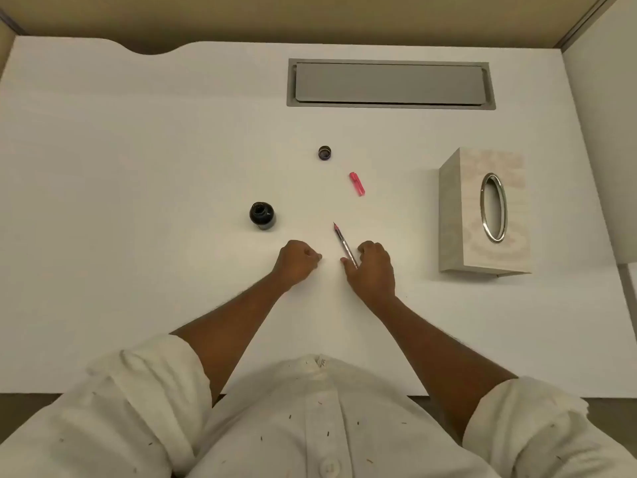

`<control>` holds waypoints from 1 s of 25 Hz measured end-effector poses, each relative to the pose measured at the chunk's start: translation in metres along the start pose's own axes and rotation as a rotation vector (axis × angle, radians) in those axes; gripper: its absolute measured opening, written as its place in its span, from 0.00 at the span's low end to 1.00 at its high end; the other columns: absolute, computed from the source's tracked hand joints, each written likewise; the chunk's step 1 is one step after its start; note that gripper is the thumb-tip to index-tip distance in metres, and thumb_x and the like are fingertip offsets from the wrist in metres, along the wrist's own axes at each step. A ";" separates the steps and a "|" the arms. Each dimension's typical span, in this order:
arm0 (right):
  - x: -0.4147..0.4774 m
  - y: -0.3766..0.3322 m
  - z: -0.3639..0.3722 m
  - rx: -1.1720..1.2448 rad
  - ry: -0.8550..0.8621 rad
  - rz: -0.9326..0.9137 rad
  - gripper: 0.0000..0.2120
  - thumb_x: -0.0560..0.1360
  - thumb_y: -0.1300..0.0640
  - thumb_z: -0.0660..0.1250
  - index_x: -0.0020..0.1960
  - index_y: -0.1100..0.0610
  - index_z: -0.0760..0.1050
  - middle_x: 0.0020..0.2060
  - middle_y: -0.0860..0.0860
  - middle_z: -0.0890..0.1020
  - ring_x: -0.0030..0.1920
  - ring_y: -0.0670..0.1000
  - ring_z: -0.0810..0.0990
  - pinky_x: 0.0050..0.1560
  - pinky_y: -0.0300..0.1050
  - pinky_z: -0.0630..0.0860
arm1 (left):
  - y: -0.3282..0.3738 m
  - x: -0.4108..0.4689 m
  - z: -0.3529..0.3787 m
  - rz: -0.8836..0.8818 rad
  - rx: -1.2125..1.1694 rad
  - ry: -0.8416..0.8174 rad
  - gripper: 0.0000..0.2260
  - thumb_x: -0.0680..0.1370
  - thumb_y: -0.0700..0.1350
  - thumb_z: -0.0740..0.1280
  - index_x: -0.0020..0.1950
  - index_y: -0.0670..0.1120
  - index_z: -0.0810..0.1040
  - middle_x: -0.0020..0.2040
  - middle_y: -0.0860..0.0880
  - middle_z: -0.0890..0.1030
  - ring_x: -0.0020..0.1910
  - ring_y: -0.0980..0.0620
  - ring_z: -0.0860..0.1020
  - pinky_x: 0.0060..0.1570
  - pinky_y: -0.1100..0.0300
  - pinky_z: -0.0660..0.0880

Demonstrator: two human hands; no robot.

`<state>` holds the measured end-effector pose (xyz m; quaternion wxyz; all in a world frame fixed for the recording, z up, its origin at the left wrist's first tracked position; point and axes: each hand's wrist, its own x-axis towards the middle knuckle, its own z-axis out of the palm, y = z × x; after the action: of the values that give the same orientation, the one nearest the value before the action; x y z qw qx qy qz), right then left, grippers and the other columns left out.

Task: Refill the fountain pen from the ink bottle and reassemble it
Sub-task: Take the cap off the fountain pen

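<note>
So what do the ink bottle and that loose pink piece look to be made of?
Ink bottle: probably glass, glossy and dark, with a highlight on its shoulder; it stands open. Pink piece: looks like translucent plastic, bright and slightly see-through. Neither can be confirmed from this distance.

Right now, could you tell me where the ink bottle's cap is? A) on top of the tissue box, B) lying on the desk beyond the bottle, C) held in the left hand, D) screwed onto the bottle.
B: the cap lies by itself on the desk, farther from the person than the ink bottle, whose mouth is uncovered.
</note>
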<state>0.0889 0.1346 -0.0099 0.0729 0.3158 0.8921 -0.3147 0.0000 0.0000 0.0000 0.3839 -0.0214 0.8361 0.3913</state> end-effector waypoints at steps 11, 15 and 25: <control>0.001 -0.023 -0.009 0.119 0.042 -0.028 0.03 0.77 0.60 0.62 0.47 0.60 0.73 0.45 0.54 0.75 0.45 0.53 0.74 0.43 0.49 0.74 | 0.034 0.000 -0.004 -0.093 -0.452 -0.012 0.06 0.75 0.42 0.67 0.47 0.39 0.80 0.47 0.41 0.81 0.39 0.50 0.78 0.44 0.56 0.78; -0.015 -0.052 -0.052 0.327 0.062 -0.086 0.01 0.77 0.61 0.65 0.47 0.59 0.74 0.43 0.52 0.76 0.41 0.49 0.75 0.37 0.32 0.69 | 0.063 -0.024 -0.020 0.071 -0.665 -0.187 0.07 0.77 0.41 0.65 0.51 0.41 0.80 0.51 0.43 0.82 0.48 0.48 0.81 0.51 0.54 0.78; -0.046 -0.094 -0.123 0.545 -0.013 -0.079 0.02 0.78 0.59 0.62 0.48 0.53 0.71 0.38 0.43 0.81 0.38 0.39 0.78 0.37 0.28 0.73 | 0.106 -0.076 -0.046 0.236 -0.987 -0.259 0.08 0.77 0.39 0.62 0.52 0.40 0.80 0.45 0.45 0.84 0.49 0.49 0.81 0.52 0.57 0.79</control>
<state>0.0766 0.1287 0.1515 -0.0212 0.2867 0.7858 -0.5477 -0.0109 0.0223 0.1361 0.3819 -0.0568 0.4947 0.7786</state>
